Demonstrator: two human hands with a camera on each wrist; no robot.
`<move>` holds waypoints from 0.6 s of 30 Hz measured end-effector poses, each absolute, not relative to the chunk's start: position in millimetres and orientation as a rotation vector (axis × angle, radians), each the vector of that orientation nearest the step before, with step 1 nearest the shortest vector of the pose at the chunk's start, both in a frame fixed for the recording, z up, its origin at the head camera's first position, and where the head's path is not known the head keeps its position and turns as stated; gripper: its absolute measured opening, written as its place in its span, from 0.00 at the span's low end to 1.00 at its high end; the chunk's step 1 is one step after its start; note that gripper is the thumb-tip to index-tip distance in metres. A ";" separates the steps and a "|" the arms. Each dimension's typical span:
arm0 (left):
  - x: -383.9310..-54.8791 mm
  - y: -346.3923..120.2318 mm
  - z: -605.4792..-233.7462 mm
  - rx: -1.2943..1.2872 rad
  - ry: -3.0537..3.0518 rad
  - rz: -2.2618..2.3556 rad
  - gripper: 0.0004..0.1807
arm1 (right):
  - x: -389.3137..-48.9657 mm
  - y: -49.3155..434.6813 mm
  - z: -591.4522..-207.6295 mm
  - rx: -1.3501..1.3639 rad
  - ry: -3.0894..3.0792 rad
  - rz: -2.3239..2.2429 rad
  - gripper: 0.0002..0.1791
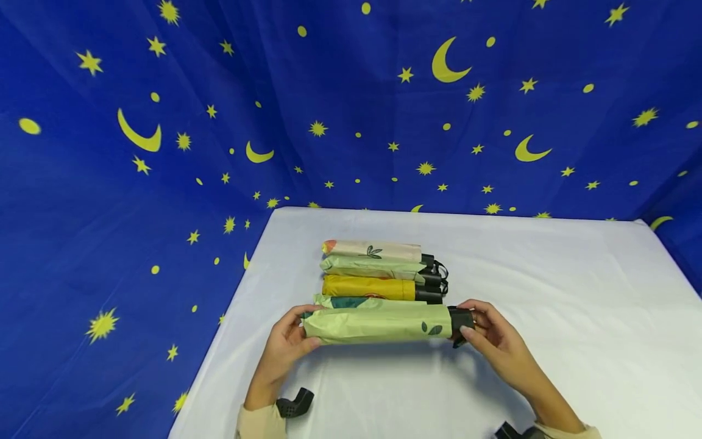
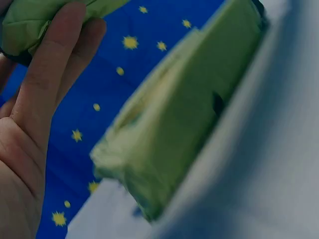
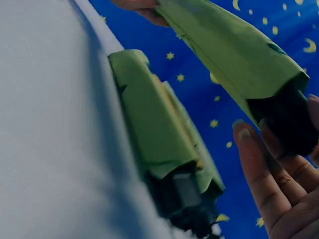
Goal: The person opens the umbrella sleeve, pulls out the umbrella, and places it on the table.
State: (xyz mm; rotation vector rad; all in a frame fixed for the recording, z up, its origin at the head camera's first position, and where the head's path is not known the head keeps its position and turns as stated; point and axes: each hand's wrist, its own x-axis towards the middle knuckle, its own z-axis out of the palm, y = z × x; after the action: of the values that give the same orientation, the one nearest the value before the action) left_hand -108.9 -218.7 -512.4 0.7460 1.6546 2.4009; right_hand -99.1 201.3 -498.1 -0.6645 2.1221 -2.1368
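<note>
Both hands are clamping onto one folded umbrella, light green with a dark leaf print, one hand per end. Left hand is gripping the cloth end, thumb on the near side, fingers reaching behind. Right hand is holding the black handle, thumb pressing the near side, fingers lying behind. Umbrella is hanging roughly level above the table; wrist views are showing blue background between it and the row below, so not touching there.

Just past it, four more folded umbrellas are lying side by side, handles all pointing to the right-hand side. Nearest one, green with a dark teal patch, is being mostly blocked in the head view by the held one. Next, a yellow umbrella, then a pale green one, then a cream one with a leaf sprig and an orange-red spot sitting farthest back. Black straps are looping out by the handles.

White cloth is covering the table under everything. Blue curtain with yellow moons, stars and dots is hanging behind and along the left side. Black wrist devices are sitting at both wrists, beside beige sleeves.
</note>
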 end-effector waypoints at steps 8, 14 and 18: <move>-111.9 -208.0 -486.2 0.855 1.635 2.388 0.31 | -92.0 196.9 -471.6 -0.733 2.073 -2.127 0.20; -111.4 -203.3 -473.4 0.969 1.709 2.371 0.31 | -87.3 194.3 -466.4 -0.641 2.162 -2.137 0.19; -110.8 -202.9 -466.1 1.009 1.754 2.359 0.31 | -84.4 193.8 -463.6 -0.601 2.155 -2.173 0.20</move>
State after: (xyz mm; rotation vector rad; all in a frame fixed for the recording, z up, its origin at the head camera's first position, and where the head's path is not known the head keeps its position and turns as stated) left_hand -110.8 -202.9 -466.1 1.0088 1.7536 2.3589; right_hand -84.4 193.8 -463.6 -0.6008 2.1549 -2.1729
